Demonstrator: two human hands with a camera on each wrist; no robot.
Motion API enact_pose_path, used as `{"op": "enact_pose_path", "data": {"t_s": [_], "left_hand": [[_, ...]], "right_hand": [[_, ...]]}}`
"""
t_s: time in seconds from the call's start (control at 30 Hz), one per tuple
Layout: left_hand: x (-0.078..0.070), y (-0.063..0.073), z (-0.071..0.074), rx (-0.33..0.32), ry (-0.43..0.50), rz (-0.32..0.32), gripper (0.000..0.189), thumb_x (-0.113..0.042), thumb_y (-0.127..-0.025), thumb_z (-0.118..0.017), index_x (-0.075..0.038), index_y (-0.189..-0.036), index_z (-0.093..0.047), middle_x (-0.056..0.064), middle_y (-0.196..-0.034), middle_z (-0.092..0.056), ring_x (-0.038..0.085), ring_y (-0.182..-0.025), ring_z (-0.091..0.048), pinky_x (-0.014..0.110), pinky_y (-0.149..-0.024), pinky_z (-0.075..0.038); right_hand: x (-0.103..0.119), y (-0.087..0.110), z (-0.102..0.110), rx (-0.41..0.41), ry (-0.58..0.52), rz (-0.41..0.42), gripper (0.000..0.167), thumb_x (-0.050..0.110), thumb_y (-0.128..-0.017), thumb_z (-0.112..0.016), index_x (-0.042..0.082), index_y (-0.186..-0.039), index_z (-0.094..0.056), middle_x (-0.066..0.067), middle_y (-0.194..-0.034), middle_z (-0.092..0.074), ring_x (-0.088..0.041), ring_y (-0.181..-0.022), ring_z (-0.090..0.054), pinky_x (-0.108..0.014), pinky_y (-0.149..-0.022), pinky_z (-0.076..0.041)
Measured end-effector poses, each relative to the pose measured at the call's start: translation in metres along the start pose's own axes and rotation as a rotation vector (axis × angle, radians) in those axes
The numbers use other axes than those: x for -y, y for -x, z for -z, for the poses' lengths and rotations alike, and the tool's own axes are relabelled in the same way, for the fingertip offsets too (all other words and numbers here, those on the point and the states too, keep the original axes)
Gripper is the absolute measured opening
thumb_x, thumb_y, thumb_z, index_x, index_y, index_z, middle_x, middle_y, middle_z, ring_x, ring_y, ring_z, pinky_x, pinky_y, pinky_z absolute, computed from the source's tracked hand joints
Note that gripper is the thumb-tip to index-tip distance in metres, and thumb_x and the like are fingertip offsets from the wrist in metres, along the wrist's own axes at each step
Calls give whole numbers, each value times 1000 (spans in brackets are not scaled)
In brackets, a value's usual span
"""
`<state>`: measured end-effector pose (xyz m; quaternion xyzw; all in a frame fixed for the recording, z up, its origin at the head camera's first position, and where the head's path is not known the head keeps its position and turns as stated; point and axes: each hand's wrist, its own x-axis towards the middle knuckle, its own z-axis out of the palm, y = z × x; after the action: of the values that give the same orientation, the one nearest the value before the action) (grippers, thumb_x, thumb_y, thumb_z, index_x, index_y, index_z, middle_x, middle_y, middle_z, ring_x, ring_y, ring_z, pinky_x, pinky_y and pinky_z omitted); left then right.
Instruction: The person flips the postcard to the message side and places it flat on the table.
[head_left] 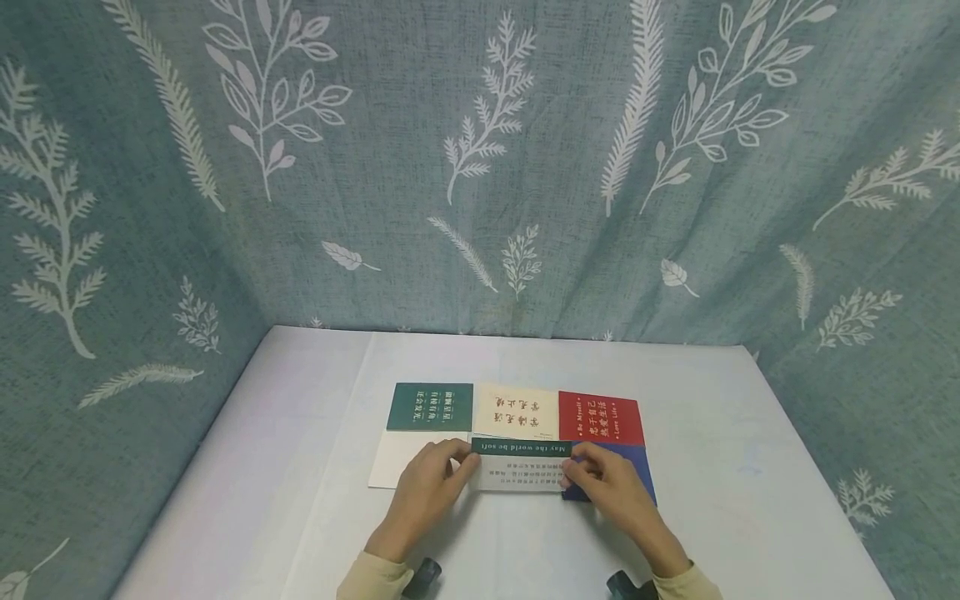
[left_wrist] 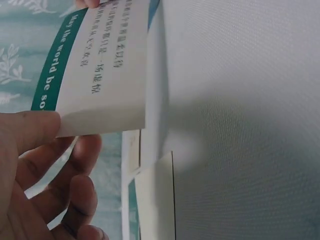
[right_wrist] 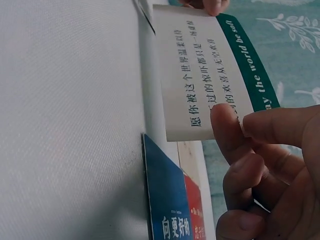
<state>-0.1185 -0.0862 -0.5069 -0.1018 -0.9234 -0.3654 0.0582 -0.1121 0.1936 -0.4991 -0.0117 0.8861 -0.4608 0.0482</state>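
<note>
Between both hands is a white card with a green band (head_left: 517, 473), its band reading "May the world be soft" above rows of dark characters. My left hand (head_left: 426, 485) pinches its left end between thumb and fingers. At the opposite end, my right hand (head_left: 618, 490) pinches the card by finger and thumb. In the left wrist view the card (left_wrist: 107, 70) is raised off the white tabletop, its printed side showing. Behind my left hand lies a cream card (head_left: 388, 465); a blue card (head_left: 643, 473) lies partly covered by my right hand.
Along the far side, a green card (head_left: 431, 407), a cream card with brown characters (head_left: 516, 410) and a red card (head_left: 602, 418) lie edge to edge on the white table (head_left: 720, 433). A teal leaf-patterned cloth (head_left: 480, 192) rises behind and at both sides.
</note>
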Motion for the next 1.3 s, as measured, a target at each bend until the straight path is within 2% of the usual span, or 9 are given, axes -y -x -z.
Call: {"op": "enact_pose_path", "data": {"t_s": [0.17,0.33,0.57,0.7,0.87,1.07,1.17,1.3], "left_hand": [[0,1,1,-5,20,-14,16,-32,-98,-66,-19,-103,-73,-17,-86,-59,3,-72,-49,22,-63,-45],[3,1,1,12,83,-10,18,-30,-98,-67,-15,-106,-73,-16,-83,-59,4,-70,-48,23,-62,-43],[5,0,2,65,163,38,17,-31,-98,-66,-21,-110,-73,-16,-92,-65,6,-77,-54,25,-68,-47],[5,1,4,69,205,25,16,-26,-98,-66,-21,-112,-73,-14,-96,-67,7,-82,-57,29,-74,-50],[7,2,4,66,219,5,18,-20,-97,-66,-20,-114,-74,-12,-98,-68,8,-84,-57,32,-75,-49],[8,2,5,74,231,-2,22,-14,-96,-65,-21,-115,-75,-11,-100,-69,8,-84,-57,31,-74,-48],[8,2,5,77,243,-7,27,-9,-95,-63,-21,-116,-74,-12,-100,-68,9,-85,-56,30,-76,-47],[7,3,6,76,234,-15,31,-6,-94,-59,-22,-116,-74,-15,-98,-66,9,-86,-54,30,-77,-46]], "right_hand": [[-2,0,0,-2,-8,19,12,23,-95,-72,17,-105,-72,10,-87,-72,-13,-77,-63,-28,-66,-44],[-4,-1,1,-17,19,25,14,23,-95,-72,22,-108,-74,11,-90,-70,-12,-77,-56,-27,-67,-43],[-5,0,2,-4,-6,38,17,19,-98,-68,25,-113,-74,9,-97,-72,-13,-80,-57,-26,-69,-47],[-5,0,2,3,-46,38,20,12,-100,-64,22,-113,-74,5,-101,-74,-15,-79,-59,-27,-70,-48],[-5,-1,3,1,-50,6,29,4,-98,-57,21,-114,-74,0,-99,-69,-18,-77,-57,-29,-66,-44],[-6,-1,4,6,-60,-7,30,2,-98,-54,18,-112,-75,-1,-96,-65,-18,-77,-57,-30,-68,-46],[-6,-2,4,4,-62,-4,27,5,-100,-55,18,-112,-75,0,-92,-63,-17,-77,-57,-29,-69,-47],[-6,-1,4,7,-48,0,18,17,-101,-61,20,-113,-75,1,-89,-63,-15,-77,-57,-29,-69,-46]]}}
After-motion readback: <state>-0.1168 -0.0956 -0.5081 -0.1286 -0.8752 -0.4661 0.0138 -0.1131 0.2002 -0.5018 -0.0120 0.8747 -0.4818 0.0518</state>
